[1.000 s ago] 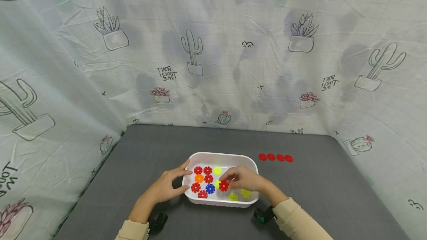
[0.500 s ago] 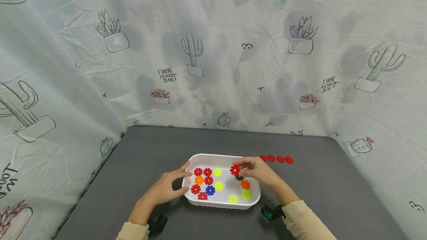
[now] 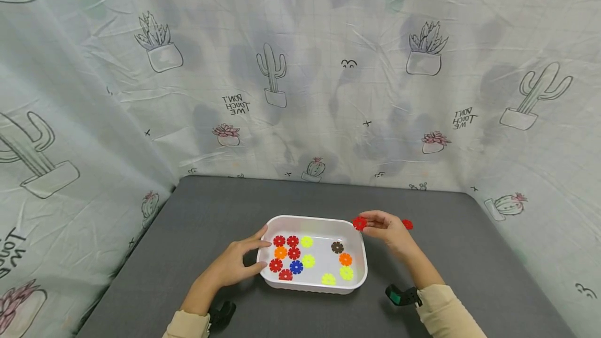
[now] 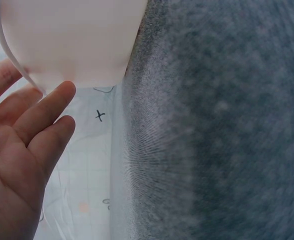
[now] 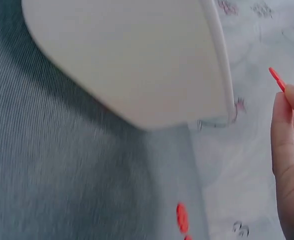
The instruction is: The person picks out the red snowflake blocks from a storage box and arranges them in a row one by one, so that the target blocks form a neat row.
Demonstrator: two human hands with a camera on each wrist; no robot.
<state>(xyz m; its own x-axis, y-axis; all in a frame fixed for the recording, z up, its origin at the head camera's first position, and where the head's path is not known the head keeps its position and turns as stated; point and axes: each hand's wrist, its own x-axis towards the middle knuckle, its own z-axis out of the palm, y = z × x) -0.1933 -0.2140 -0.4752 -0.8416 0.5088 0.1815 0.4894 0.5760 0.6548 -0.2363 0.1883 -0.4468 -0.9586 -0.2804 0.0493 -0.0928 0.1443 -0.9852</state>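
A white plastic box (image 3: pixel 310 288) stands on the dark table. My left hand (image 3: pixel 233 263) holds its left end, with fingers and thumb over the rim; the left wrist view shows some fingers (image 4: pixel 49 107) at the outer wall. Above the box's far right corner, my right hand (image 3: pixel 388 229) pinches a red snowflake disc (image 3: pixel 359 223) between thumb and fingertips. The right wrist view shows that disc (image 5: pixel 276 78) edge-on. Inside lie several flat snowflake discs: red ones (image 3: pixel 276 265), orange, yellow-green, a blue one (image 3: pixel 296 267) and a brown one (image 3: pixel 337 247).
Right of the box, a red disc (image 3: pixel 407 224) lies on the table (image 3: pixel 451 275); my right hand hides others in its row. Two red discs (image 5: pixel 182 217) show in the right wrist view. A patterned cloth (image 3: pixel 310 119) hangs behind and at both sides.
My right hand has lifted the red disc from the box's middle and carried it right and away to the far right corner. My left hand stays on the box's left end.
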